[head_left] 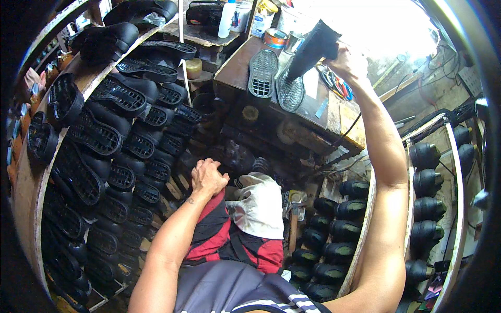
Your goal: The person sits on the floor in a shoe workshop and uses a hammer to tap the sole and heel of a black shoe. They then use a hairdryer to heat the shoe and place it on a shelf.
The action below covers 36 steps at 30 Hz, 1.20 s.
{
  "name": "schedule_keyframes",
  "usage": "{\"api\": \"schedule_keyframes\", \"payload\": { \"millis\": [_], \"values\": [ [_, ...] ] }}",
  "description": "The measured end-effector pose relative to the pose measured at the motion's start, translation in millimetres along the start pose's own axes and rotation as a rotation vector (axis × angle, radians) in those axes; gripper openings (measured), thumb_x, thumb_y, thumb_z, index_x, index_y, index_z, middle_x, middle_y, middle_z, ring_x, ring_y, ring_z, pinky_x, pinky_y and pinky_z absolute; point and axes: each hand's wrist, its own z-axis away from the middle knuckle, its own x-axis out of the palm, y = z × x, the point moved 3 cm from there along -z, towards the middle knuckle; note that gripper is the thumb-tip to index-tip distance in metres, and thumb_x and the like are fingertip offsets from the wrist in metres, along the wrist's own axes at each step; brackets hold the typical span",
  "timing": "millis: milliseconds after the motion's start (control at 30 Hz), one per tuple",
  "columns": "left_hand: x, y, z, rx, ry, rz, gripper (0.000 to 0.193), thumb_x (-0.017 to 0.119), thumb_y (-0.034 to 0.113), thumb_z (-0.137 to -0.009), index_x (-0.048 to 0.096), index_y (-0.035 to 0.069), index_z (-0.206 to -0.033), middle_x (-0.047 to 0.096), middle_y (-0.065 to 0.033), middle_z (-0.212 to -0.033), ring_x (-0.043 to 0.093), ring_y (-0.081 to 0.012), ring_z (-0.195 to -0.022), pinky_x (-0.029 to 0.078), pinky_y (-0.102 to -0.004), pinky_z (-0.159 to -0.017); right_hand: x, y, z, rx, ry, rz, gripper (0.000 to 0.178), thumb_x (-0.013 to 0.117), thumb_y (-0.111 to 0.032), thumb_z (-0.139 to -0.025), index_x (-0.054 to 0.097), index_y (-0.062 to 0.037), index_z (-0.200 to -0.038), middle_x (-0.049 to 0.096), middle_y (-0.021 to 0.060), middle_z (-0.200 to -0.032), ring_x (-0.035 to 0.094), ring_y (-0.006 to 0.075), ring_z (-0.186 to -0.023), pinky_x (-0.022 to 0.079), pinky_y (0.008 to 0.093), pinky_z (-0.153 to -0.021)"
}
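Note:
High on the right, my right hand point(347, 62) is closed round the handle of a black hair dryer point(314, 47). Its narrower end points down at a black shoe sole point(290, 94) on the brown workbench point(237, 65); whether they touch I cannot tell. Beside that sole, to its left, lies a second black sole point(263, 73), ridged side up with a grid at the heel. My left hand point(207, 177) rests on my knee in red and black shorts point(214, 237). Its fingers are bent but loose, with nothing seen in them.
Racks full of black soles point(120, 94) rise on the left. More racks with black shoes point(344, 229) stand at the right. Tins point(275, 38) and a bottle point(227, 18) sit behind the bench. Coiled wires point(336, 83) lie near my right wrist; a white cloth point(258, 206) covers my lap.

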Motion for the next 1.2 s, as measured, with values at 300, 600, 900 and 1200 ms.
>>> {"api": "schedule_keyframes", "payload": {
  "millis": [300, 600, 900, 1200],
  "values": [
    [-2, 2, 1, 0.021, 0.000, -0.019, 0.050, 0.081, 0.041, -0.085, 0.081, 0.008, -0.122, 0.070, -0.0124, -0.132, 0.060, -0.0343, -0.131, 0.049, -0.0488, -0.112, -13, 13, 25, -0.047, 0.082, -0.028, 0.060, 0.090, -0.049, -0.078, 0.075, -0.0029, -0.114, 0.077, 0.0180, -0.105, 0.077, 0.0322, -0.099, 0.061, 0.0449, -0.092],
    [-3, 2, 2, 0.018, 0.008, -0.018, 0.049, 0.081, 0.040, -0.084, 0.081, 0.009, -0.122, 0.071, -0.0118, -0.130, 0.061, -0.0342, -0.129, 0.051, -0.0488, -0.111, -28, 8, 49, -0.108, 0.100, -0.059, 0.060, 0.090, -0.048, -0.079, 0.074, -0.0005, -0.113, 0.078, 0.0201, -0.106, 0.077, 0.0341, -0.095, 0.062, 0.0451, -0.086],
    [-1, 0, 0, 0.014, 0.005, -0.022, 0.049, 0.082, 0.040, -0.084, 0.080, 0.009, -0.122, 0.071, -0.0116, -0.132, 0.061, -0.0338, -0.129, 0.050, -0.0485, -0.111, -39, -1, 63, -0.168, 0.084, -0.166, 0.057, 0.091, -0.045, -0.080, 0.076, -0.0014, -0.113, 0.079, 0.0172, -0.098, 0.078, 0.0321, -0.090, 0.062, 0.0436, -0.084],
    [0, 0, 1, 0.004, -0.010, -0.007, 0.049, 0.082, 0.040, -0.084, 0.080, 0.009, -0.122, 0.070, -0.0115, -0.132, 0.060, -0.0345, -0.130, 0.049, -0.0489, -0.112, -43, -13, 53, -0.086, -0.195, -0.225, 0.088, 0.092, -0.048, -0.077, 0.065, 0.0031, -0.143, 0.075, 0.0215, -0.131, 0.073, 0.0342, -0.119, 0.056, 0.0439, -0.104]
  ]
}}
